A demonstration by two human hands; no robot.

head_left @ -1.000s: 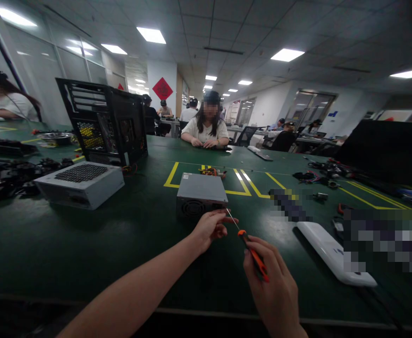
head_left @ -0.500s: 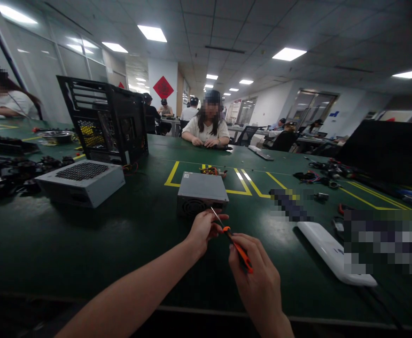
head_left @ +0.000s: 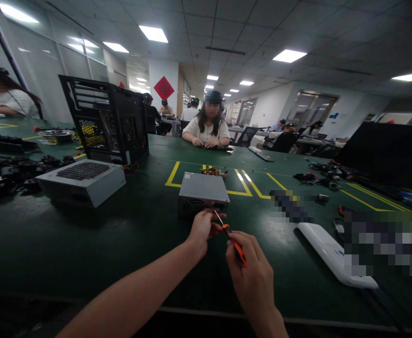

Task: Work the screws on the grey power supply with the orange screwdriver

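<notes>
In my right hand [head_left: 253, 265] is a screwdriver [head_left: 237, 247] with an orange and black handle, the fingers wrapped round it. Its thin metal shaft slants up and left, the tip close to the fingers of my left hand [head_left: 204, 230]. Those fingers are bent and brought together by the tip; whatever they pinch is too small or hidden. Just beyond them, a grey power supply unit [head_left: 204, 187] sits on the green table [head_left: 142, 234], its fan grille and socket side facing me. I cannot tell whether the left fingers touch it.
A second power supply [head_left: 86, 180] and an open black computer case [head_left: 105, 122] stand at left, near a metal bowl [head_left: 58, 135]. A white power strip-like block [head_left: 332, 253] lies at right, with cables [head_left: 329, 166] behind. A person [head_left: 207, 124] sits opposite.
My right hand has shifted slightly left and up, bringing the screwdriver along, its shaft now a little steeper. The left hand has stayed nearly in place.
</notes>
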